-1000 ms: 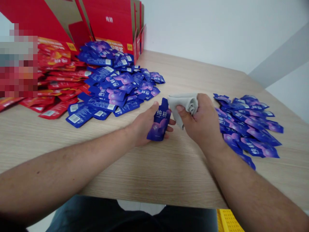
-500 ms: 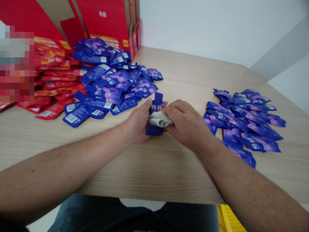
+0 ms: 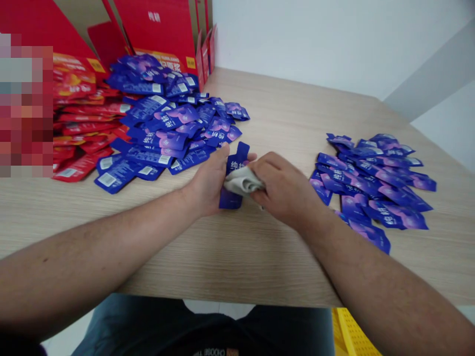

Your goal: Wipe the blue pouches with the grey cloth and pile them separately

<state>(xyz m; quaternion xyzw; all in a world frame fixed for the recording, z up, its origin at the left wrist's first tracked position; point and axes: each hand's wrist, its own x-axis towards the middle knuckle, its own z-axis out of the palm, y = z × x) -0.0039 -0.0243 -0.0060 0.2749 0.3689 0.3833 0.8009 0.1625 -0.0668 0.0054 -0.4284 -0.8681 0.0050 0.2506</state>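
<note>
My left hand (image 3: 208, 184) holds a dark blue pouch (image 3: 230, 200) with white print and a narrow neck, face up; my fingers reach under it and show at its far side. In my right hand (image 3: 284, 185) is a folded pale grey cloth (image 3: 243, 181), pinched between thumb and fingers and lying against the front of the pouch, covering its middle. A large heap of blue pouches (image 3: 166, 141) lies beyond my left hand. To the right of my right hand is a looser pile of the same blue pouches (image 3: 365, 178).
Red pouches (image 3: 91, 128) are heaped at the left beside the blue ones. Red cardboard boxes (image 3: 156, 29) stand at the back left. A wall (image 3: 304, 44) borders the wooden table (image 3: 230, 257). A yellow basket (image 3: 352, 336) is below the table's front edge at the right.
The cloth and my right hand have shifted slightly left over the pouch. My left hand still holds the pouch, now tilted a little more. The view has moved slightly.
</note>
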